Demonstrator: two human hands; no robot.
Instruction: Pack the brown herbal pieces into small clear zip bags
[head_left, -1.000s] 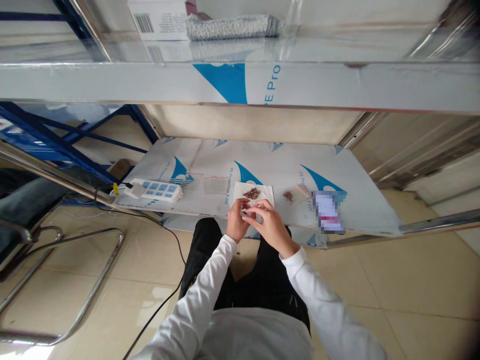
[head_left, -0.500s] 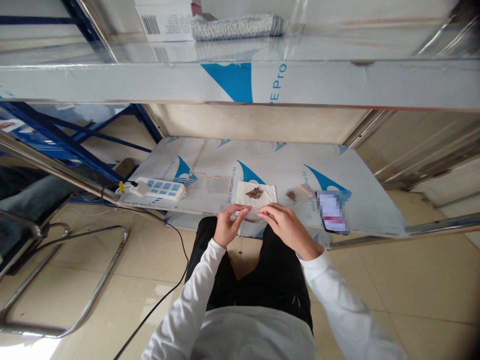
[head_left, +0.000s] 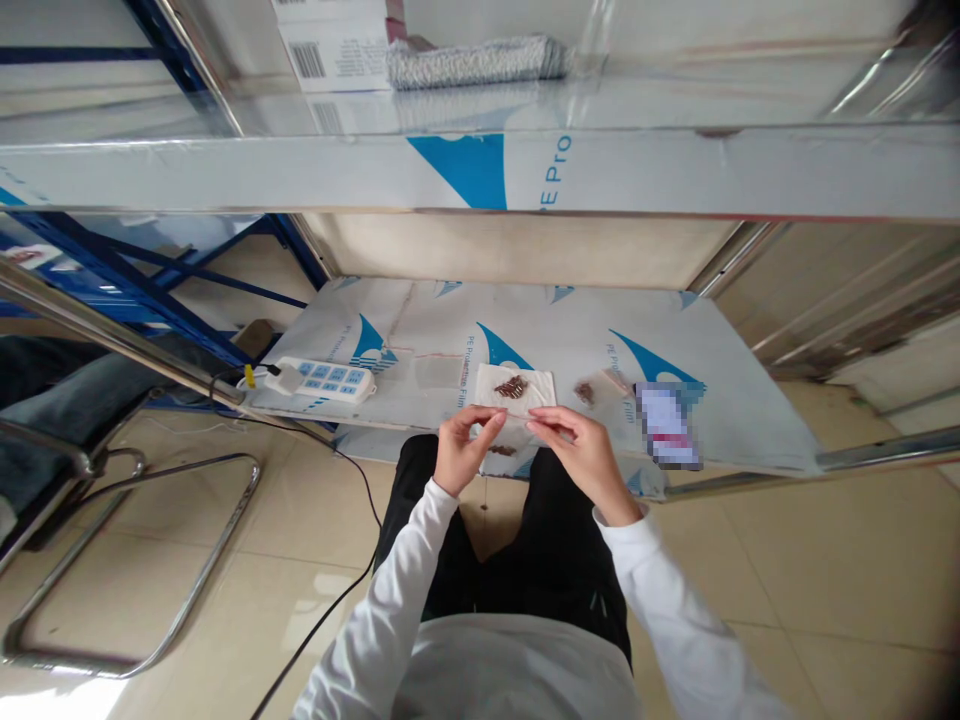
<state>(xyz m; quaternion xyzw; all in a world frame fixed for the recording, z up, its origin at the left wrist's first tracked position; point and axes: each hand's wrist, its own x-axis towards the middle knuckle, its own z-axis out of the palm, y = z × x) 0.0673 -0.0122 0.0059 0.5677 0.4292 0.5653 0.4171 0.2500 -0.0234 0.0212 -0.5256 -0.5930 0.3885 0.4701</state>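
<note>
From my head view, the left hand and right hand face each other over the counter's near edge. Thumb and forefinger are drawn together in a pinch on each, and what looks like a fine strand spans the small gap between them; it is too thin for me to make out fully. I judge the step in hand to be drawing that strand straight. Just beyond the fingertips, small brown pieces lie heaped on a white sheet, touched by neither hand; a clear bag with more brown bits sits to the right. To my mind, the next move calls for both pinches kept firm, with only a light pull, clear of the heap.
</note>
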